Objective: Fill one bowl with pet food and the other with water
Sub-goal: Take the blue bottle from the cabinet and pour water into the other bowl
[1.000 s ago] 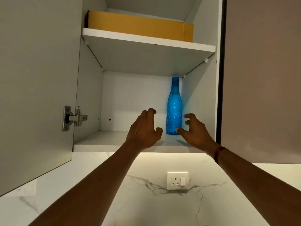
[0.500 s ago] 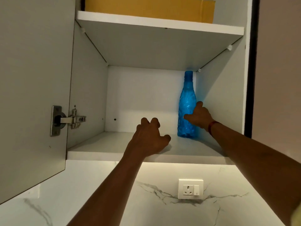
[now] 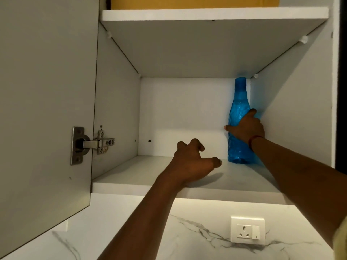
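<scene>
i have my right grip (image 3: 246, 128) wrapped round the middle of the blue bottle (image 3: 239, 102), thumb on the side facing the left grip, fingers curled round the far side. the bottle is translucent blue plastic with a crinkled embossed skin, slim neck and blue cap. it's upright, base on the lower shelf (image 3: 131, 177), back corner, just beside the cabinet side wall. a red thread band (image 3: 254, 139) sits on the wrist right behind that grip. my left grip (image 3: 191, 162) holds nothing, fingers loosely curled and spread, low over the shelf, near the bottle's base but apart from it. can't tell if it touches the shelf. the shelf is smooth matte white board. above both grips the upper shelf (image 3: 206, 15), same board, carries a yellow-brown cardboard box (image 3: 187, 2), cut off by the frame. out past the left grip a flat grey door (image 3: 47, 109) stands open, with a brushed metal hinge (image 3: 90, 144) and screws. below the grips is a white marble-look wall (image 3: 187, 241) with grey veins and a glossy white socket plate (image 3: 247, 230), three-pin outlet plus one switch.
</scene>
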